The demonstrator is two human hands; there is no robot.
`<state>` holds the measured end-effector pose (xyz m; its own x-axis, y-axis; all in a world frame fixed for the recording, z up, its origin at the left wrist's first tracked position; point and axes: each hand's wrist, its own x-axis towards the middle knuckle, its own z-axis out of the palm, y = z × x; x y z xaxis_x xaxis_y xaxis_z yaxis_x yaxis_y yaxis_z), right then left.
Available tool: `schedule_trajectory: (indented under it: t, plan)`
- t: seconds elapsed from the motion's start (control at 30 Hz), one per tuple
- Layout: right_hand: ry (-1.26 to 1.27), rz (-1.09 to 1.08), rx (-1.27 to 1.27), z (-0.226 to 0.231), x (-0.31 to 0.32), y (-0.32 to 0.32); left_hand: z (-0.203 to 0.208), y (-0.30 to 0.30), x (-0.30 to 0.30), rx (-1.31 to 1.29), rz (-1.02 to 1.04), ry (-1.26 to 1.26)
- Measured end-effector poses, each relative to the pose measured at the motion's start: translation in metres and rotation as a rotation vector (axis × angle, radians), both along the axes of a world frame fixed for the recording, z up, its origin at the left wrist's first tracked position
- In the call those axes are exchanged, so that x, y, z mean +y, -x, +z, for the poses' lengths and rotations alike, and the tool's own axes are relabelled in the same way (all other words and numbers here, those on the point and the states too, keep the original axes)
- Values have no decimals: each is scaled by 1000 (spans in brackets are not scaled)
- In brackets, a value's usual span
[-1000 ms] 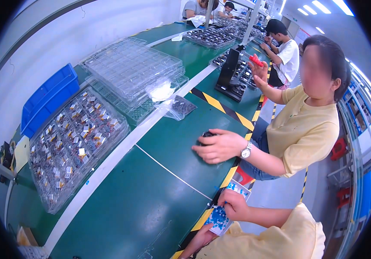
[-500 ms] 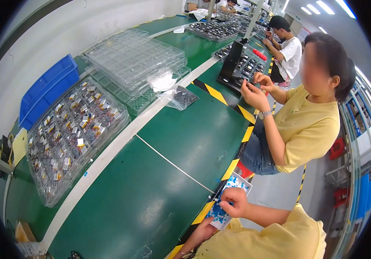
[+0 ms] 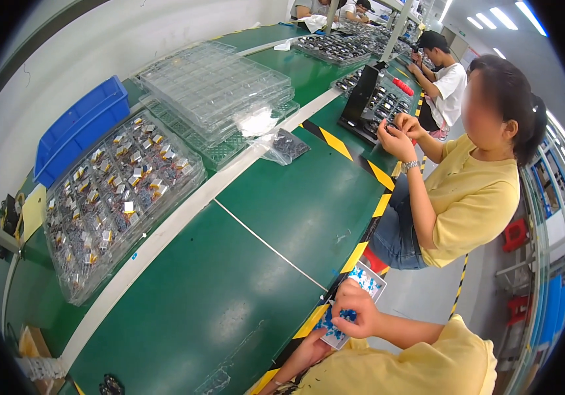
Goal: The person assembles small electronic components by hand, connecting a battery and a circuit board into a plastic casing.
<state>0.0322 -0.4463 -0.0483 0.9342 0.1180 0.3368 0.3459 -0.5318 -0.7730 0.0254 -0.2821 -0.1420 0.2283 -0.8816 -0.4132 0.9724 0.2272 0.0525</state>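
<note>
A shallow white box [image 3: 378, 288] of small blue and white pieces [image 3: 363, 280] sits at the striped edge of the green workbench, low in the view. Over it hovers my right hand [image 3: 356, 312], its fingers curled in toward the thumb; whatever may be between the fingertips is too small to make out. My left hand [image 3: 310, 350] is at the near end of the box, against or beside its rim. The fingers of that hand are mostly hidden, so their grip does not show.
Clear plastic trays [image 3: 216, 85] are stacked farther up the bench. A tray of small wired parts [image 3: 124, 191] lies left, beside a blue bin [image 3: 81, 131]. A bag of dark pieces [image 3: 289, 146] rests near a black stand [image 3: 361, 99]. A co-worker in yellow [image 3: 473, 197] handles something small.
My right hand has shifted over the box, and its fingers are curled more. The left hand stays by the near end. The whole view has shifted slightly.
</note>
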Motion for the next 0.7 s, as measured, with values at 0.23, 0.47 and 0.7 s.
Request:
schedule_trajectory:
  t: [0.23,0.47,0.7]
  plan:
    - [21,-48,111,0,-6,6,3,1,0,33,41,40]
    - [-72,-124,283,-8,-7,5,-10,7,-4,32,72,12]
    - [-128,-208,152,-17,-20,13,7,-1,-3,48,20,107]
